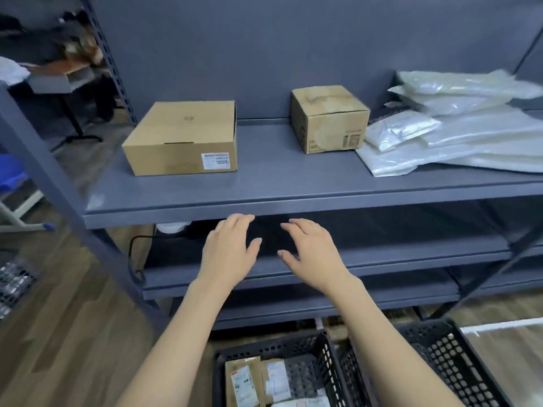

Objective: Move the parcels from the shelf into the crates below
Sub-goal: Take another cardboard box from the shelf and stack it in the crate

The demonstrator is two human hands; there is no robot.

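A flat cardboard box (182, 139) with a white label sits at the left of the grey shelf (293, 183). To its right stands a smaller, worn cardboard box (329, 118), and beyond that lies a pile of white plastic mailer bags (458, 124). My left hand (227, 249) and my right hand (314, 252) hover side by side just below the shelf's front edge, fingers relaxed, holding nothing. Two black perforated crates stand on the floor: the left crate (270, 348) holds several labelled parcels, and my right forearm partly hides the right crate (452, 356).
Lower grey shelves run beneath the top one, with a black cable (133, 254) and a white object at their left end. A slanted grey upright (58, 183) frames the shelf on the left. A mesh basket (13, 283) stands on the wooden floor at far left.
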